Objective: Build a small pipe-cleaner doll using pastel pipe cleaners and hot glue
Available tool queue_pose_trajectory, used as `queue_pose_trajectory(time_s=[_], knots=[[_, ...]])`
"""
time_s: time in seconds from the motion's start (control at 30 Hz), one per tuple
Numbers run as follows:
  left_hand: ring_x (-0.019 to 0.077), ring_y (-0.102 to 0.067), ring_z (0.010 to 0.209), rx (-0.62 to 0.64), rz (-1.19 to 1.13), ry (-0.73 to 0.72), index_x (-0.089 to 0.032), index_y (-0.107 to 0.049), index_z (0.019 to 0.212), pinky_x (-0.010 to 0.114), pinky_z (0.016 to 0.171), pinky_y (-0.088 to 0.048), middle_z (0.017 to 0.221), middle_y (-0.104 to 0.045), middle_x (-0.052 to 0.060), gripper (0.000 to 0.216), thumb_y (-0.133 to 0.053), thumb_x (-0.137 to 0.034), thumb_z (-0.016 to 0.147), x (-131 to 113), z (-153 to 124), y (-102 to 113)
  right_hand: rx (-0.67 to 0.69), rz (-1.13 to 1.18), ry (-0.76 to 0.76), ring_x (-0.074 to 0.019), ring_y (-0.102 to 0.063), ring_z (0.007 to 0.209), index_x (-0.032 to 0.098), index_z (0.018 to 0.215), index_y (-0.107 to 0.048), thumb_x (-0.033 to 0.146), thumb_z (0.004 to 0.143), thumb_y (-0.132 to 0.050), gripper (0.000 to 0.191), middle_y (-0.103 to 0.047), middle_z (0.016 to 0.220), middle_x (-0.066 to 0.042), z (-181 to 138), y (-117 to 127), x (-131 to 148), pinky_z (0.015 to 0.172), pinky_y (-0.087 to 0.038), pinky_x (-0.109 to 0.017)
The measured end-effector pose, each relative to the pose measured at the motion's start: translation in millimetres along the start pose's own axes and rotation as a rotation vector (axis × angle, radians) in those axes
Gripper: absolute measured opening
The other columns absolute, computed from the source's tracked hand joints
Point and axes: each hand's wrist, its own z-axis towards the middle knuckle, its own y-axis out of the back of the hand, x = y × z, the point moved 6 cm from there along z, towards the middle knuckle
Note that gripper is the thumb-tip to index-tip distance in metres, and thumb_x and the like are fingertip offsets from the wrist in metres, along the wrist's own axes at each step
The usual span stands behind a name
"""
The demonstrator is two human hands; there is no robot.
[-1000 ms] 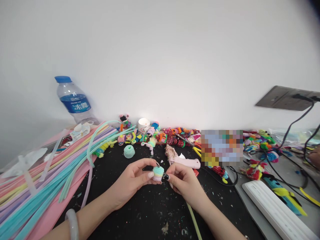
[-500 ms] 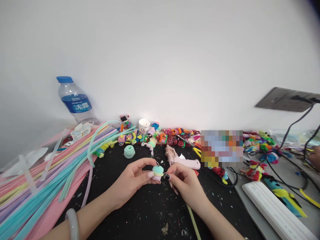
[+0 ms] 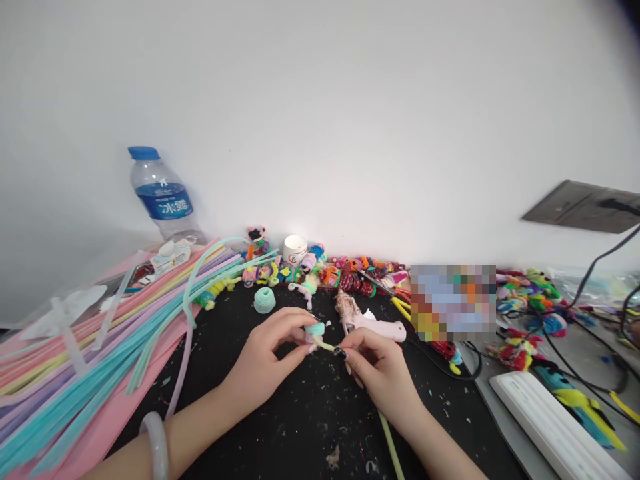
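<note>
Between the thumb and fingers of my left hand [image 3: 277,350] is a small coil of pipe cleaners [image 3: 315,329], mint green on top with paler colours below. My right hand [image 3: 377,363] pinches a pale yellow-green pipe cleaner [image 3: 325,345]; a short stretch of it spans the gap to the coil, and its long tail runs down below the right hand toward the front edge. Beyond my left hand a mint green coiled piece [image 3: 265,301] rests on the black mat [image 3: 280,427]. A pale pink glue gun [image 3: 377,328] lies just beyond my right hand.
Pastel pipe cleaners [image 3: 95,373] spread over the left side. A water bottle [image 3: 165,200] leans against the wall. Several colourful pipe-cleaner figures [image 3: 357,277] line the back beside a paper cup [image 3: 295,251]. At right lie a white power strip [image 3: 555,427] and black cables [image 3: 585,280].
My right hand has drawn slightly away from the coil, so more of the yellow-green pipe cleaner shows between the hands. The left hand has turned the coil. The whole view has shifted a little.
</note>
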Motion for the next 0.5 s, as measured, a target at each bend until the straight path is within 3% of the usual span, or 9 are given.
queue_pose_trajectory(time_s=[0.17, 0.33, 0.5], knots=[[0.0104, -0.058, 0.065, -0.071, 0.232, -0.061, -0.021, -0.054, 0.103, 0.024, 0.064, -0.049, 0.093, -0.06, 0.002, 0.028, -0.057, -0.012, 0.076, -6, 0, 6, -0.065, 0.11, -0.054, -0.0067, -0.036, 0.041, 0.017, 0.071, -0.056, 0.031, 0.081, -0.057, 0.017, -0.044, 0.051, 0.006, 1, 6, -8, 0.038, -0.028, -0.018], [0.0169, -0.055, 0.092, -0.154, 0.383, -0.188, -0.019, -0.056, 0.097, 0.029, 0.083, -0.044, 0.098, -0.059, 0.004, 0.026, -0.058, -0.01, 0.073, -15, 0, 13, -0.099, 0.141, -0.058, -0.0054, -0.036, 0.037, 0.017, 0.07, -0.055, 0.033, 0.08, -0.058, 0.019, -0.043, 0.048, 0.007, 3, 9, -9, 0.036, -0.027, -0.017], [0.0165, -0.055, 0.095, -0.131, 0.389, -0.223, -0.019, -0.057, 0.1, 0.028, 0.086, -0.043, 0.102, -0.057, 0.005, 0.027, -0.056, -0.01, 0.075, -14, 0, 11, -0.1, 0.163, -0.07, -0.005, -0.037, 0.037, 0.016, 0.07, -0.056, 0.034, 0.079, -0.06, 0.02, -0.044, 0.048, 0.007, 5, 9, -11, 0.035, -0.028, -0.016]])
